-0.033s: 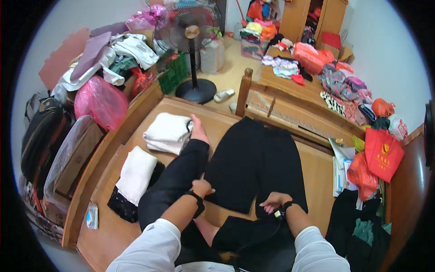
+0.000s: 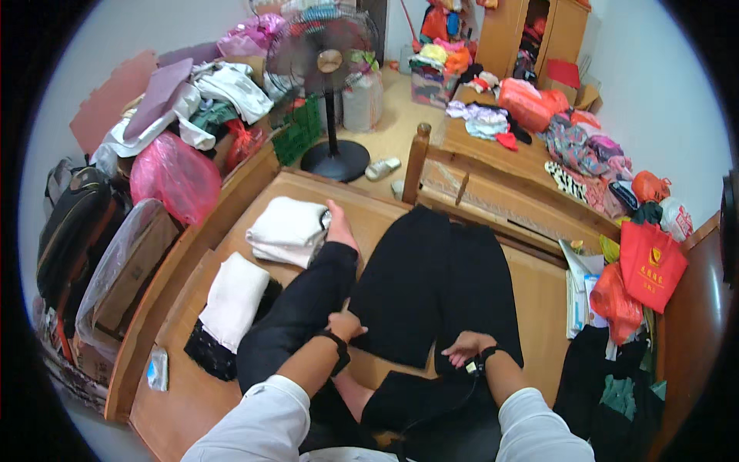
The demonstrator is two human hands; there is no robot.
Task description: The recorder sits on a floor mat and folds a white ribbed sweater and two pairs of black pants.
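Black pants [image 2: 400, 285] lie spread on the wooden bed board [image 2: 543, 300] in front of me, the two legs side by side with a gap at the near end. My left hand [image 2: 346, 325] is closed at the left edge of the pants, pinching the cloth there. Over the near end of the right leg, my right hand [image 2: 468, 348] has its fingers curled onto the black fabric. Both wrists carry black bands. My own dark-clothed leg [image 2: 296, 300] stretches along the left side of the pants, its bare foot pointing away.
Folded white clothes [image 2: 286, 227] and a white-and-black pile [image 2: 232, 300] lie left of my leg. A small packet [image 2: 157, 368] rests near the board's left edge. Beyond the bed rail stands a fan [image 2: 331, 115]. Dark clothes [image 2: 604, 385] and red bags [image 2: 650, 262] are at the right.
The whole view has shifted very slightly. Both hands and the pants keep their places.
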